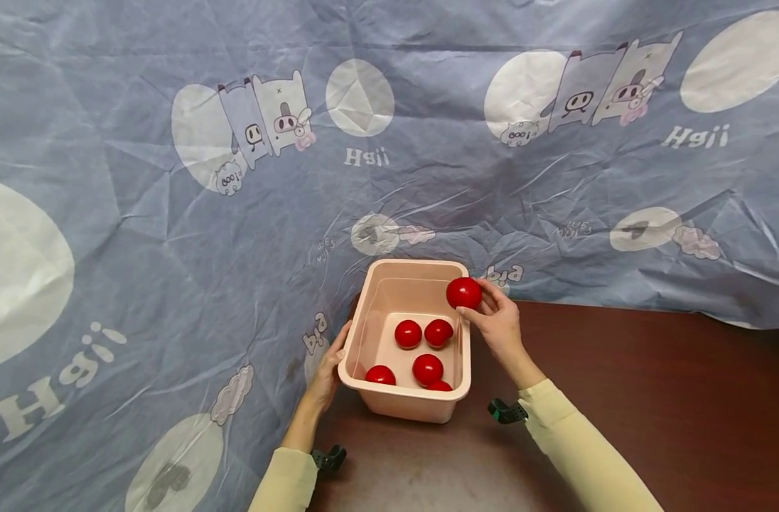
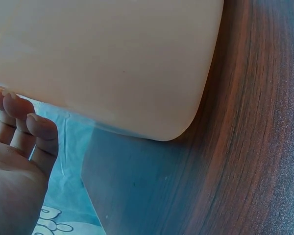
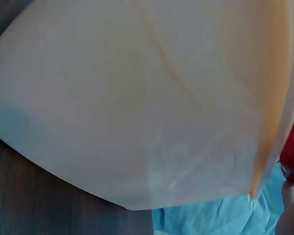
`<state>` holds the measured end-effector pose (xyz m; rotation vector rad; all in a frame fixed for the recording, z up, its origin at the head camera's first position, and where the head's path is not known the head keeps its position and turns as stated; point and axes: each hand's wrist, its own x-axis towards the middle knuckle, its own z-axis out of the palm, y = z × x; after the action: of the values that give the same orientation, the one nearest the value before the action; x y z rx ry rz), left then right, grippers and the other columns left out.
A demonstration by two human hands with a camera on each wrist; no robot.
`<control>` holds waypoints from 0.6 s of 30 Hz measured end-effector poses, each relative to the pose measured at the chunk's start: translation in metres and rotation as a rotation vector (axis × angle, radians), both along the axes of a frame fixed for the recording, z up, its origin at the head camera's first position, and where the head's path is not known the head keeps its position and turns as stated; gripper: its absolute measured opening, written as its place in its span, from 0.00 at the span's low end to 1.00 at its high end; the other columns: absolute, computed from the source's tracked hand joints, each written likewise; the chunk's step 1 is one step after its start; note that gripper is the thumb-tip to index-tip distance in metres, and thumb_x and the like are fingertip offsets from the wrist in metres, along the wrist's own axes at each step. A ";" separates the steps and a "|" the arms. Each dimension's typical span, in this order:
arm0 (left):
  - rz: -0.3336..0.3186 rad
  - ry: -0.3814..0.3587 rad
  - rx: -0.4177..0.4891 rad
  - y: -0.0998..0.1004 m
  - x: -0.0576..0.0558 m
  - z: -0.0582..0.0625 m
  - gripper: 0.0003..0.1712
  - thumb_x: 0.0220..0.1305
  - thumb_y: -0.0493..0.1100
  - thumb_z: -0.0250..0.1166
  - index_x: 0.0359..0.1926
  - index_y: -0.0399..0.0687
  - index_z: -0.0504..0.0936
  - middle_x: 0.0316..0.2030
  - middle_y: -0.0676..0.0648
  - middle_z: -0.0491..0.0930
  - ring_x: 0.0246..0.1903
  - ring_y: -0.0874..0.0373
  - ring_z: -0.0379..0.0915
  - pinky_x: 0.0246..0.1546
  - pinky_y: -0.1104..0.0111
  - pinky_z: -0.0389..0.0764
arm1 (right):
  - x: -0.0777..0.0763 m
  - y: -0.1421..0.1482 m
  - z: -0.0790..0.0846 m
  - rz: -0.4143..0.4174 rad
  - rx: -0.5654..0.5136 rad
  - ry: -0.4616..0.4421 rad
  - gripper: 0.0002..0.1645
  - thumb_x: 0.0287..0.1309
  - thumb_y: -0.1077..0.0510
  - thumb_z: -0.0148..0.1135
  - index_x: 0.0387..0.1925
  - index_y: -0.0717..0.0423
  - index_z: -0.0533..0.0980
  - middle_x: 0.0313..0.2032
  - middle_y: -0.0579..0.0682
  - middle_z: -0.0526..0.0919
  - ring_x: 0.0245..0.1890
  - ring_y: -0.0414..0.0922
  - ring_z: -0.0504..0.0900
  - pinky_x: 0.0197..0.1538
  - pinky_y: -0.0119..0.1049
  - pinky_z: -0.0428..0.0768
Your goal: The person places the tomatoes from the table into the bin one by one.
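Observation:
A pale pink plastic bin [image 1: 389, 402] stands on the brown table with several glossy, round red fruits [image 1: 427, 370] on its floor. Whether these are apples or tomatoes I cannot tell. My right hand [image 1: 497, 323] pinches another round red fruit [image 1: 464, 293] between thumb and fingers, above the bin's right rim near the far corner. Part of that fruit also shows at the edge of the right wrist view. On the opposite side, my left hand [image 1: 326, 370] holds the bin at its left rim, and its fingertips [image 2: 41, 126] touch the outer wall.
Blue patterned cloth [image 1: 249, 235] hangs close behind the bin and along its left side. The dark brown tabletop [image 1: 620, 384] stretches to the right. Each wrist wears a dark strap [image 1: 507, 411].

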<state>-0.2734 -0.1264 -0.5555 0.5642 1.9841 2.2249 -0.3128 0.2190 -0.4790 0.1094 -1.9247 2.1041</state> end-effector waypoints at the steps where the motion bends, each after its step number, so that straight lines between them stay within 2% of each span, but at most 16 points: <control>1: -0.004 -0.002 -0.001 0.000 0.000 0.000 0.38 0.66 0.46 0.40 0.78 0.58 0.46 0.77 0.52 0.46 0.74 0.55 0.45 0.68 0.64 0.52 | 0.001 -0.003 0.001 0.014 0.038 0.012 0.46 0.43 0.70 0.73 0.66 0.65 0.66 0.64 0.63 0.72 0.57 0.41 0.77 0.55 0.25 0.75; 6: -0.022 -0.012 0.012 0.001 0.001 0.001 0.38 0.67 0.44 0.38 0.78 0.56 0.44 0.78 0.51 0.44 0.74 0.56 0.45 0.66 0.73 0.55 | 0.013 -0.013 0.011 0.061 0.204 0.068 0.46 0.43 0.70 0.74 0.66 0.68 0.66 0.63 0.67 0.71 0.61 0.55 0.76 0.57 0.32 0.75; 8: -0.014 -0.016 0.012 0.002 0.001 0.001 0.38 0.66 0.44 0.39 0.78 0.58 0.46 0.78 0.51 0.45 0.73 0.57 0.46 0.65 0.74 0.55 | 0.019 -0.018 0.018 0.073 0.245 0.092 0.45 0.42 0.70 0.74 0.64 0.70 0.67 0.62 0.68 0.72 0.61 0.60 0.75 0.58 0.37 0.74; 11: -0.005 -0.020 0.008 0.002 0.001 0.000 0.38 0.66 0.46 0.40 0.77 0.59 0.47 0.77 0.52 0.46 0.73 0.57 0.46 0.66 0.72 0.54 | 0.026 -0.024 0.027 0.084 0.306 0.130 0.43 0.42 0.71 0.74 0.63 0.71 0.68 0.61 0.67 0.74 0.61 0.62 0.74 0.59 0.42 0.71; 13: 0.001 -0.021 0.004 0.002 0.000 0.000 0.38 0.65 0.46 0.40 0.77 0.60 0.48 0.77 0.53 0.47 0.73 0.56 0.46 0.67 0.70 0.54 | 0.022 -0.026 0.023 0.096 0.338 0.161 0.42 0.41 0.71 0.74 0.61 0.71 0.70 0.60 0.67 0.74 0.61 0.61 0.74 0.60 0.45 0.70; 18: 0.007 -0.019 -0.007 0.000 0.001 0.001 0.39 0.64 0.47 0.41 0.77 0.60 0.48 0.77 0.54 0.48 0.74 0.54 0.45 0.68 0.65 0.52 | 0.008 -0.028 0.003 0.090 0.421 0.191 0.42 0.39 0.66 0.78 0.61 0.62 0.73 0.58 0.62 0.77 0.61 0.56 0.76 0.62 0.43 0.71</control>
<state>-0.2727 -0.1260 -0.5549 0.5351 1.9867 2.2181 -0.3052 0.1905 -0.4763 0.4730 -2.2425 1.6356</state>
